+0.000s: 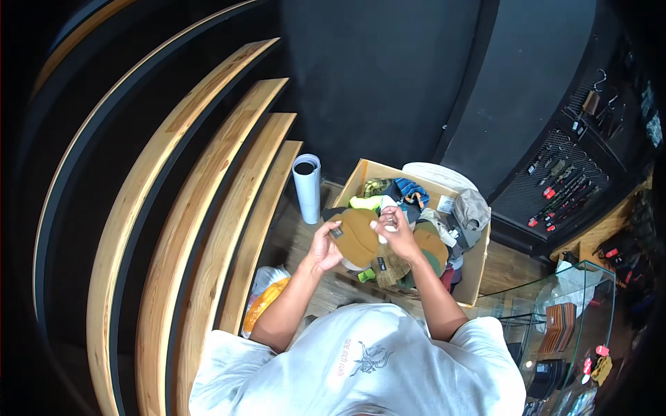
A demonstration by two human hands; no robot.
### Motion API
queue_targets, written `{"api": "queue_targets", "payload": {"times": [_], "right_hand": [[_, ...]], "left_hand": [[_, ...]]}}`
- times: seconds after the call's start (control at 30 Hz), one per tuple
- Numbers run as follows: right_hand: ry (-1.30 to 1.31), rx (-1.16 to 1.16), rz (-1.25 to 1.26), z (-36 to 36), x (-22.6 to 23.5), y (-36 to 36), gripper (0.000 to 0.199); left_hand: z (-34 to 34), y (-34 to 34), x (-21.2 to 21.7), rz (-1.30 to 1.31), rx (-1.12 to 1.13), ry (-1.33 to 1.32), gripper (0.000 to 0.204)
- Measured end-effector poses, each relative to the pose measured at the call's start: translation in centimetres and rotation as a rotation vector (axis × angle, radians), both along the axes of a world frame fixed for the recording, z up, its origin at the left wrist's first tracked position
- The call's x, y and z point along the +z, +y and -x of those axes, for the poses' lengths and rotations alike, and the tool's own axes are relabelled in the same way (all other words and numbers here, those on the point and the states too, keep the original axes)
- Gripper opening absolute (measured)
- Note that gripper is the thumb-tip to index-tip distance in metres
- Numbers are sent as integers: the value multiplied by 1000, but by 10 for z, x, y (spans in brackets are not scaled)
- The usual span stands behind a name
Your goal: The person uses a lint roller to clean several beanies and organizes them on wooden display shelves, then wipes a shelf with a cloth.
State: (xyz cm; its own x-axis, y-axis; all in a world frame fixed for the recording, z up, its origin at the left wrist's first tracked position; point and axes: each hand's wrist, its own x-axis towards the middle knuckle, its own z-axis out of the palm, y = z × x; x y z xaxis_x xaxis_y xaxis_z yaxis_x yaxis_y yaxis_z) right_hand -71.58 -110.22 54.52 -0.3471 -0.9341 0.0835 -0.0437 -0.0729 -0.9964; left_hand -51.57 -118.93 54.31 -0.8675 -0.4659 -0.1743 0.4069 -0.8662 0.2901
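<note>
At frame centre, the left hand [325, 244] grips a brown beanie [356, 237] from below; the right hand [397, 232] pinches something small and pale at the beanie's right edge. Behind them, a cardboard box [476, 267] brims with assorted hats. Further up-left stands a pale rolled tube [307, 187].

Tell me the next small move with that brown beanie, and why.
Probably free the small white tag: the left hand holds the brown beanie from below, above the open cardboard box of hats, while the right hand pinches something small and pale at its top edge.
</note>
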Motion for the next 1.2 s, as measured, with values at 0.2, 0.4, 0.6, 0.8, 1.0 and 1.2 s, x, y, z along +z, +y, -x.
{"api": "queue_targets", "payload": {"times": [0.2,0.4,0.6,0.8,1.0,1.2], "right_hand": [[-314,476,-501,-2,35,21,70],[-283,389,-254,1,13,55,59],[-316,234,-181,35,19,128,68],[-8,-401,-183,44,14,205,40],[-339,-809,-51,10,3,300,31],[-538,-1045,113,-57,-12,400,37]], "left_hand": [[-15,49,11,214,125,-170,53],[0,91,16,185,243,-22,56],[26,112,9,180,-21,-149,56],[84,132,14,119,-286,31,55],[119,184,-12,100,-706,-19,53],[131,266,-38,116,-1018,-30,53]]}}
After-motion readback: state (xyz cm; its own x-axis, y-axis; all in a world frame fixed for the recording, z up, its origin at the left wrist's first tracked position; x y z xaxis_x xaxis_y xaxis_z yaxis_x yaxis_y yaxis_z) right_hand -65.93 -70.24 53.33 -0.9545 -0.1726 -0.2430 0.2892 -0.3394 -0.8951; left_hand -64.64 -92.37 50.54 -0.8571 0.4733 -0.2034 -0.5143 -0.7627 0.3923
